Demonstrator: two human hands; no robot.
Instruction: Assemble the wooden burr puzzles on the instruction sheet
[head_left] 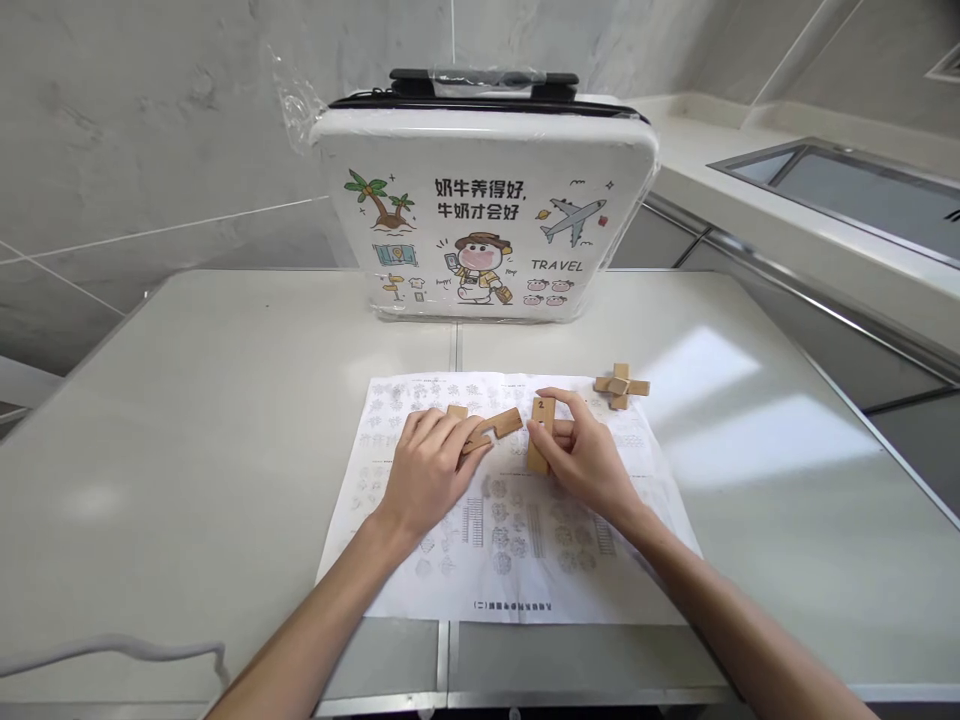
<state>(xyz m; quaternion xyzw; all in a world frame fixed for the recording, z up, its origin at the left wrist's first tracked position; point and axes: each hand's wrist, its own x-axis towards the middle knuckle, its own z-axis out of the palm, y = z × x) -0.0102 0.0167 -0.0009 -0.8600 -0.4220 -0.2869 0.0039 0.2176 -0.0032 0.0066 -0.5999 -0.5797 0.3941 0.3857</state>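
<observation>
We find left grip [426, 470] clasping notched wood [477, 442], right grip [589, 455] pinching block "2" [543, 407]; a stray right knuckle could dislodge the wooden cross [620, 385], one o'clock.

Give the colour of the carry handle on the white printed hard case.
The partly plastic-wrapped handle is black; the head view shows it best.

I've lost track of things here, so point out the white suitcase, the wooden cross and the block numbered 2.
White suitcase [482, 226]: head view, middle of front panel.
Wooden cross [619, 385]: head view, its centre.
Block numbered 2 [542, 410]: head view, face beside the numeral.
</observation>
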